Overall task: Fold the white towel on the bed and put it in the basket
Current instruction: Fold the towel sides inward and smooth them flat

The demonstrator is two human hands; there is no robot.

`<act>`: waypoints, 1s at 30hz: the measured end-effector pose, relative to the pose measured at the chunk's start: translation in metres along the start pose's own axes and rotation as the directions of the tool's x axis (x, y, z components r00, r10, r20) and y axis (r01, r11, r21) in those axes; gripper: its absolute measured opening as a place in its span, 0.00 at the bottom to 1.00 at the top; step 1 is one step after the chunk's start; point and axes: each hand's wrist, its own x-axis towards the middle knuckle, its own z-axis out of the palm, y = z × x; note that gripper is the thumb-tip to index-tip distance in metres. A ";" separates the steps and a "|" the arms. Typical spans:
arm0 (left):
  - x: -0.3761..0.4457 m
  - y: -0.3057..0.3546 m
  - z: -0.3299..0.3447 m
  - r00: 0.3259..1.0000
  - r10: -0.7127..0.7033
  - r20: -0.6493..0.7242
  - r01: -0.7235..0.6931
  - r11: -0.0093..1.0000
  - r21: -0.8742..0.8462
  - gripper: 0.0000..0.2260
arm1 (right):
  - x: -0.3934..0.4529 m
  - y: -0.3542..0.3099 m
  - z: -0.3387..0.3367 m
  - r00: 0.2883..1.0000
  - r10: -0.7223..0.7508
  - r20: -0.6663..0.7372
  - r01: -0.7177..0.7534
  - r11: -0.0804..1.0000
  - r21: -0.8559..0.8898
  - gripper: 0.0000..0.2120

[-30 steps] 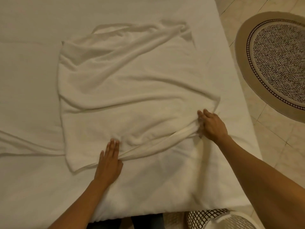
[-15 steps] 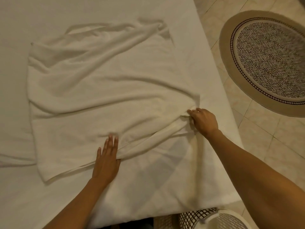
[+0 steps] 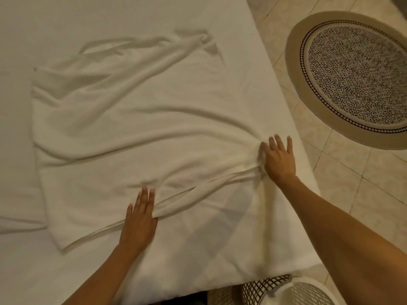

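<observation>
Towel position: I find the white towel [image 3: 136, 137] spread across the centre of the frame on the bed [image 3: 66, 20], creased, its near edge rolled into a ridge running from lower centre toward centre right
Left hand: my left hand [image 3: 138, 221] lies flat at lower centre, fingers straight, palm down on the ridge; nothing gripped
Right hand: my right hand [image 3: 279, 157] at centre right is open, fingers spread over the bunched near corner; nothing pinched
Basket: the basket [image 3: 286, 291] shows only its rim at the bottom edge, right of centre, off the bed
Handling: I judge the towel light, soft and limp; it will sag and drag creases. Best hold is a pinch at the two near corners, one per hand
Change from earlier frame: half a second ago the right hand was curled on the corner; it has since opened. The left hand has stayed flat on the ridge
Surroundings: an oval rug [image 3: 352, 78] lies on the floor, upper right
</observation>
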 end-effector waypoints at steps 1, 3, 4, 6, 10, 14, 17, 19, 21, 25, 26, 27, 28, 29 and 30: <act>0.000 -0.002 0.001 1.000 0.014 -0.004 -0.014 1.000 0.007 0.32 | -0.001 -0.009 -0.001 0.999 -0.033 -0.021 0.033 0.999 0.032 0.26; -0.001 -0.008 0.002 0.997 0.076 -0.020 -0.075 0.997 0.035 0.31 | -0.003 -0.028 0.001 0.993 -0.112 -0.032 0.115 0.985 0.129 0.25; -0.001 -0.010 0.002 0.993 0.116 -0.017 -0.114 0.992 0.054 0.30 | -0.004 -0.039 0.002 0.991 -0.131 -0.017 0.132 0.974 0.186 0.25; 0.003 -0.010 -0.004 0.986 0.168 -0.009 -0.167 0.984 0.065 0.33 | -0.005 -0.059 0.005 0.992 -0.124 0.033 0.110 0.955 0.276 0.24; 0.034 -0.005 -0.035 0.977 0.203 -0.063 -0.199 0.978 0.066 0.42 | -0.004 -0.085 0.003 0.994 0.045 0.095 -0.079 0.916 0.394 0.24; 0.088 0.004 -0.076 0.963 0.268 -0.013 -0.262 0.951 0.167 0.49 | 0.010 -0.095 -0.002 0.945 0.263 0.194 -0.325 0.822 0.468 0.27; 0.136 0.022 -0.105 0.948 0.317 0.016 -0.309 0.911 0.272 0.44 | 0.021 -0.102 0.006 0.901 0.366 0.233 -0.434 0.739 0.516 0.29; 0.170 0.035 -0.120 0.942 0.335 0.027 -0.327 0.894 0.306 0.32 | 0.029 -0.108 0.013 0.865 0.427 0.264 -0.497 0.654 0.570 0.29; 0.202 0.049 -0.131 0.934 0.356 0.041 -0.352 0.887 0.298 0.29 | 0.040 -0.116 0.021 0.816 0.506 0.281 -0.558 0.561 0.611 0.29; 0.264 0.068 -0.144 0.902 0.430 0.046 -0.417 0.834 0.362 0.28 | 0.058 -0.133 0.035 0.688 0.694 0.210 -0.631 0.431 0.645 0.29; 0.279 0.073 -0.146 0.895 0.443 0.053 -0.428 0.820 0.381 0.28 | 0.060 -0.136 0.039 0.666 0.726 0.172 -0.638 0.435 0.635 0.28; 0.293 0.078 -0.150 0.890 0.453 0.057 -0.437 0.809 0.393 0.28 | 0.061 -0.139 0.043 0.648 0.749 0.138 -0.645 0.444 0.622 0.28; 0.306 0.084 -0.154 0.884 0.464 0.061 -0.448 0.800 0.398 0.28 | 0.063 -0.141 0.047 0.632 0.766 0.114 -0.653 0.449 0.610 0.29; 0.319 0.090 -0.158 0.876 0.478 0.066 -0.462 0.791 0.401 0.28 | 0.064 -0.143 0.051 0.620 0.778 0.100 -0.661 0.449 0.601 0.29; 0.332 0.096 -0.162 0.867 0.494 0.071 -0.477 0.779 0.408 0.28 | 0.066 -0.144 0.056 0.612 0.785 0.094 -0.666 0.448 0.597 0.29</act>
